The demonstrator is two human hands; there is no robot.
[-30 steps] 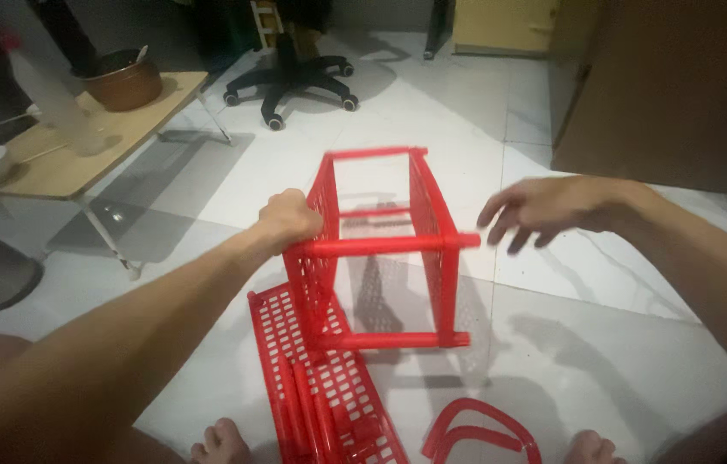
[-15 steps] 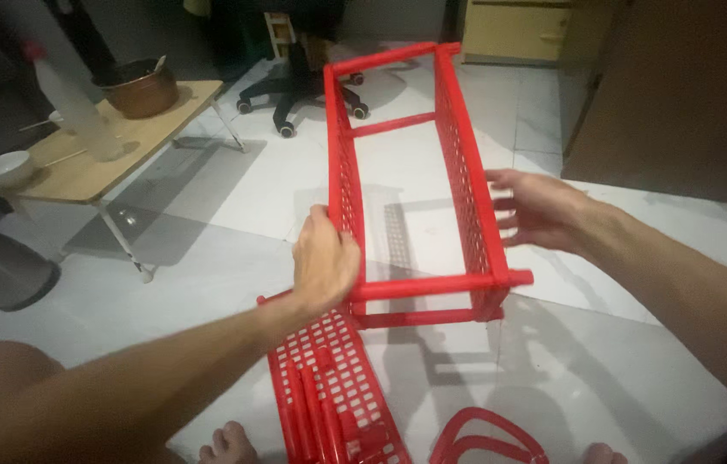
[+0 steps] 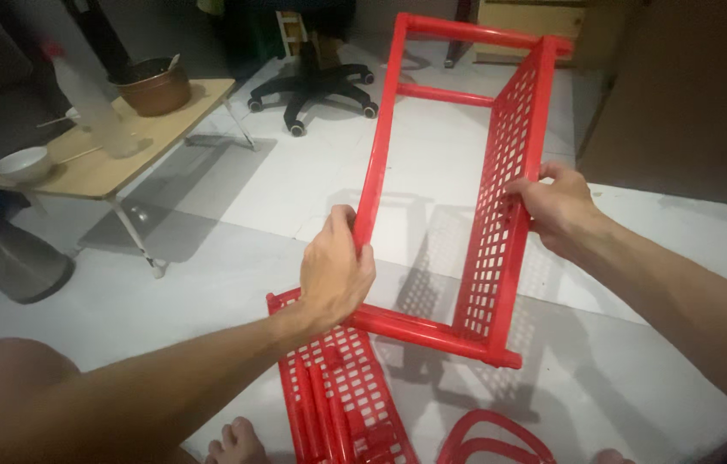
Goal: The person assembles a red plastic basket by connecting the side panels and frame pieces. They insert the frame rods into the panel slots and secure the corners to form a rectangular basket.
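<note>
Above white floor tiles point(image 3: 234, 275), left hand point(image 3: 335, 275) and right hand point(image 3: 559, 209) grip the red rack point(image 3: 466, 198) between them.

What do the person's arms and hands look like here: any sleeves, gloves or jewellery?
Both arms are bare to the frame edge, with no sleeves in view. The left hand and right hand wear no gloves; no rings, watch or wristband show.
</note>
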